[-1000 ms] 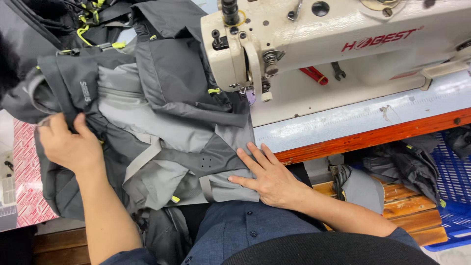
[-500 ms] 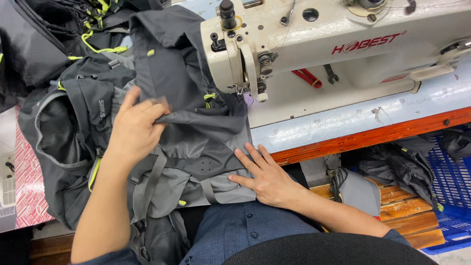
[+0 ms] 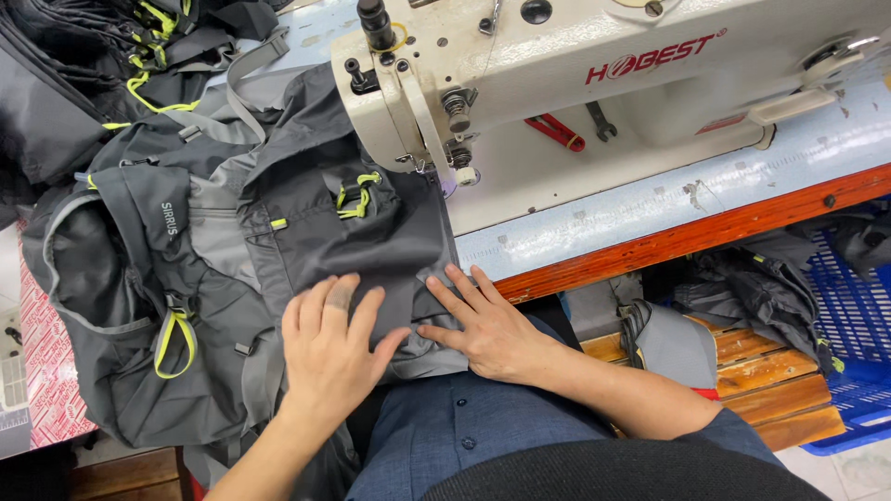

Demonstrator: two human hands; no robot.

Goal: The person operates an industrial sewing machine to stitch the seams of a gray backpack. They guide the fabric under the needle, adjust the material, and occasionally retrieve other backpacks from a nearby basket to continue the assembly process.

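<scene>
**Both hands flat on the grey panel, just short of the needle**

At the far left, a printed red-and-white sheet [image 3: 51, 371] lies under the edge of the work. Next comes the backpack [image 3: 158, 306], grey and charcoal with lime-yellow loops, spread open across the surface [image 3: 650, 218]. More dark pieces [image 3: 56, 83] are piled behind it.

The left hand [image 3: 334, 348] lies palm down on the dark panel [image 3: 362, 241], fingers [image 3: 320, 306] spread and holding nothing. Just beside it, the right hand [image 3: 487, 325] presses the panel's near edge, its fingers open and flat too.

The panel reaches up to the sewing machine [image 3: 575, 83], its corner at the needle [image 3: 436, 172]. To my eye the piece is smoothed and lined up, the seam not yet run. A blue crate [image 3: 849, 325] sits far right.
</scene>
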